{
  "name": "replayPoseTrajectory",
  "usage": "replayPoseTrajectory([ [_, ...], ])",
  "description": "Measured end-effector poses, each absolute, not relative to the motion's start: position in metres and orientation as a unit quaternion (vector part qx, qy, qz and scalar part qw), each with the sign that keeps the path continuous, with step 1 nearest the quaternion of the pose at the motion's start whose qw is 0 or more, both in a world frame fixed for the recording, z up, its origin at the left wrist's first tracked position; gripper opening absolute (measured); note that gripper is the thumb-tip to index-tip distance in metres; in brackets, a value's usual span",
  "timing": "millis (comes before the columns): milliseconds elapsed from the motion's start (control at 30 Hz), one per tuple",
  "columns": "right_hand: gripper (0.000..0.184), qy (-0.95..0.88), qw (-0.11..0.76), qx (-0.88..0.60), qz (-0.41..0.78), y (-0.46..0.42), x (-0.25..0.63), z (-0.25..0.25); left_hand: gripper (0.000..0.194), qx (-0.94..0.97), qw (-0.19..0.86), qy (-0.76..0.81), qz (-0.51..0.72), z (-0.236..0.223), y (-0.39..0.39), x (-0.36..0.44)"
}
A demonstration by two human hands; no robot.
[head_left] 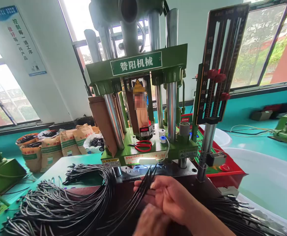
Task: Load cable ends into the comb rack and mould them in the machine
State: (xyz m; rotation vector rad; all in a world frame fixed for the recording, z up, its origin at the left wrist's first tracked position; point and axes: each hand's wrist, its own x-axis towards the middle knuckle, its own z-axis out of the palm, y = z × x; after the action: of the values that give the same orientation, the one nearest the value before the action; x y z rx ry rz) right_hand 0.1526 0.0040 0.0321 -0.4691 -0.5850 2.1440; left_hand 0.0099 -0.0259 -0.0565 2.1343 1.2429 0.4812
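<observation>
Right hand point(171, 194) grasps black cables point(143, 185) — long axis diagonal, tips toward press point(172, 105); left hand point(152, 220) blurred — grip unclear.

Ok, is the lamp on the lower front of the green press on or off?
On: the lamp glows bright white on the front of the green press, above the held black cables.

In front of one green press point(171, 62) are two hands point(169, 195) and cables point(145, 184) too many to count. One pair of red-handled cutters point(143, 142) lies on it, with three red sliders point(220, 78) to its right, one poster point(20, 41) left.
</observation>
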Motion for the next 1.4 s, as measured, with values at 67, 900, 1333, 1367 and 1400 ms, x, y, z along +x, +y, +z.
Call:
replayPoseTrajectory([
  [67,0.025,-0.375,0.397,-0.215,0.809,0.006,0.164,0.028,0.070,0.796,0.268,0.529,0.118,-0.040,-0.027,-0.014],
  [900,0.004,-0.837,0.187,-0.442,0.261,0.008,0.172,-0.038,0.023,0.781,0.254,0.570,0.024,0.018,-0.020,-0.049],
  [1333,0.012,-0.859,0.170,-0.439,0.203,0.017,0.180,-0.024,0.033,0.778,0.255,0.557,0.136,0.008,-0.016,-0.057],
  [1367,0.013,-0.861,0.159,-0.437,0.206,0.020,0.180,-0.025,0.032,0.780,0.250,0.560,0.125,0.005,-0.014,-0.054],
  [1400,0.014,-0.862,0.145,-0.437,0.211,0.022,0.180,-0.025,0.031,0.778,0.246,0.567,0.111,0.003,-0.012,-0.052],
])
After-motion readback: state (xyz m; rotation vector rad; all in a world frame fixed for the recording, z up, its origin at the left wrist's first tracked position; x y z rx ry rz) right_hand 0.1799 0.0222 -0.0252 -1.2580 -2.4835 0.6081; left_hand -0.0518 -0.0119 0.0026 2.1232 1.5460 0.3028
